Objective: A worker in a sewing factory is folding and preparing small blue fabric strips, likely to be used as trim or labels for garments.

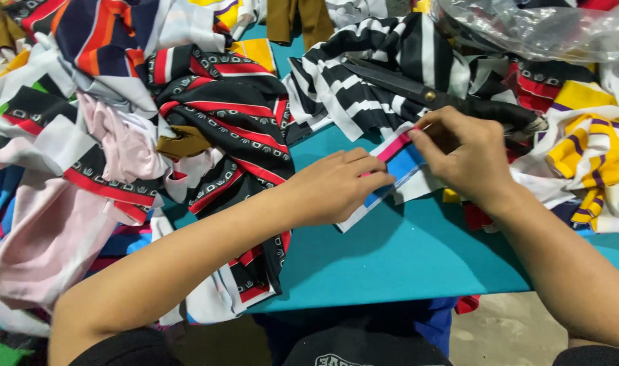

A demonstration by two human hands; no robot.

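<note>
We pinch a pink, blue and white cloth strip (397, 166) on the teal table (404, 257). Our left hand (336, 186) presses it flat; our right hand (462, 156) grips its top end. It looks soft, light and floppy, so holding both ends seems best.

Left hand (336, 186) and right hand (462, 156) pinch a pink-blue-white fabric strip (399, 169) on the teal table (404, 257).

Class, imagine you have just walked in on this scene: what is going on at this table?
A person works at a teal table heaped with fabric scraps. Both hands hold a small strip of cloth banded pink, blue and white: the left hand presses one end down, the right hand pinches the other. Black scissors lie on a black-and-white striped piece just beyond.
</note>
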